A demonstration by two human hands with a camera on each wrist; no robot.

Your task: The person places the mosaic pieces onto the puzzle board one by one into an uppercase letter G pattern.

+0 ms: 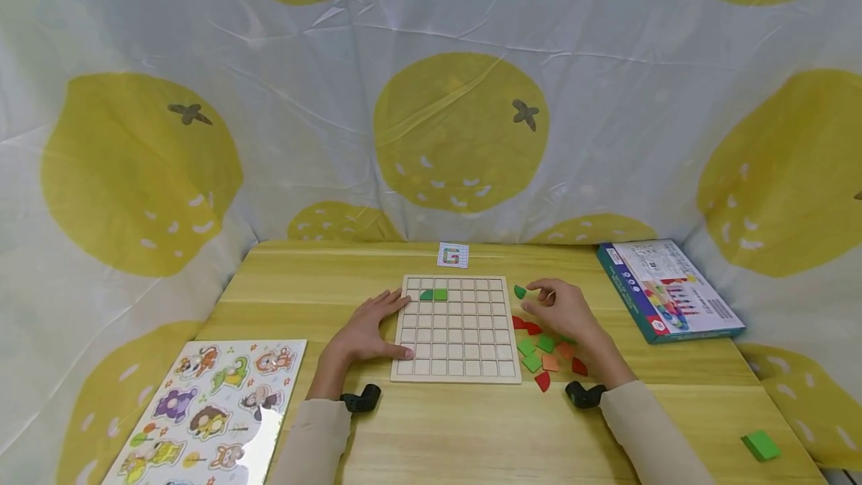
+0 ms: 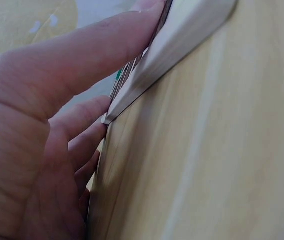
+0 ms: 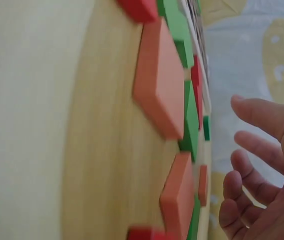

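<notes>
A square wooden grid board (image 1: pixel 465 331) lies on the table. Near its top left, a dark green quarter-circle piece (image 1: pixel 427 296) and a light green square (image 1: pixel 441 295) sit side by side in cells. My left hand (image 1: pixel 367 328) rests at the board's left side, fingers spread and thumb on top; the left wrist view shows its fingertips against the board's edge (image 2: pixel 172 47). Just off the fingertips of my right hand (image 1: pixel 559 309) lies another dark green quarter-circle piece (image 1: pixel 520 291). In the right wrist view, thumb and fingers are apart, with nothing between them.
Several loose red, green and orange pieces (image 1: pixel 549 362) lie right of the board. Behind it is a small pattern card (image 1: pixel 453 255). A flat box (image 1: pixel 670 290) lies at the back right, an animal puzzle board (image 1: pixel 209 410) at the left, and a green block (image 1: pixel 761 445) at the front right.
</notes>
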